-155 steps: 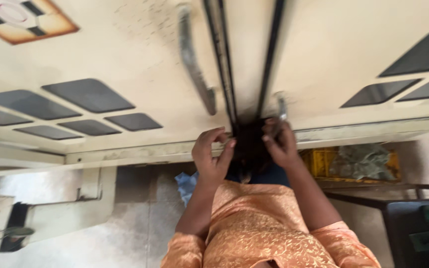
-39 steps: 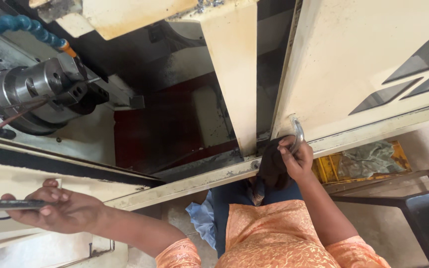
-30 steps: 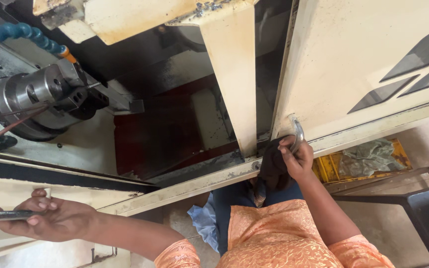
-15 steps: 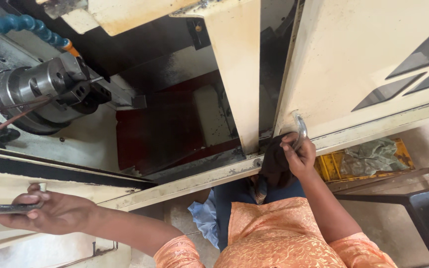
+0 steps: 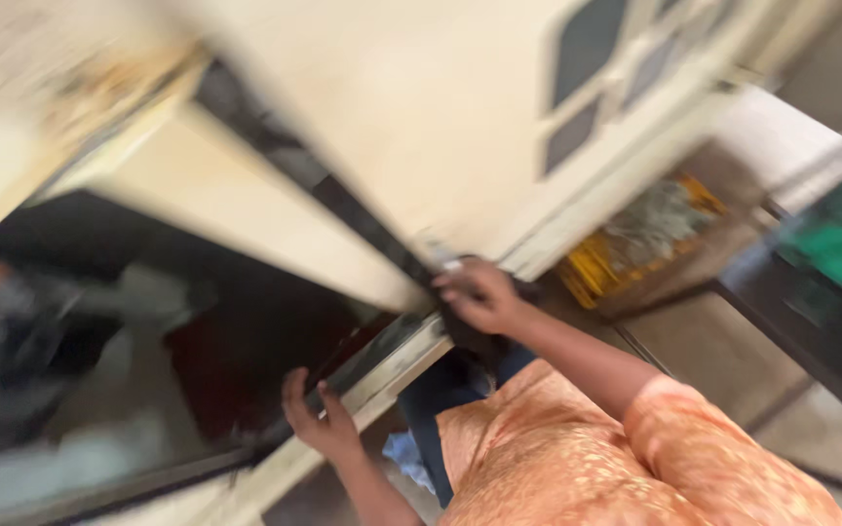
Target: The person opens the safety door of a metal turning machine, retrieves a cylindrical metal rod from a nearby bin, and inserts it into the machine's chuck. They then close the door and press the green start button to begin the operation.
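Head camera looks down, badly blurred, on a cream machine cabinet (image 5: 440, 107) that fills most of the picture, and every place below is told against it. Its sliding door (image 5: 411, 97) is the broad pale panel with dark windows across the upper right, and to the left of that door the dark opening (image 5: 148, 331) of the cabinet gapes, with grey machine parts inside too smeared to tell apart. Half a second ago the view was steady and the left hand held a door handle far out to the left of the cabinet; now the whole view is swung and tilted, and that hand has come in to the cabinet's lower sill (image 5: 382, 380). The left hand (image 5: 319, 419) curls its fingers over the sill's edge at the bottom of the opening, gripping it. The right hand (image 5: 479, 295) is closed around the metal handle (image 5: 440, 258) at the door's lower corner, with a dark cloth (image 5: 475, 336) bunched under its palm, as before. To the right of the cabinet on the floor lie a yellow crate (image 5: 635, 244) and a green box (image 5: 840, 253). Both hands are now on the cabinet's front, one on the frame and one on the door.
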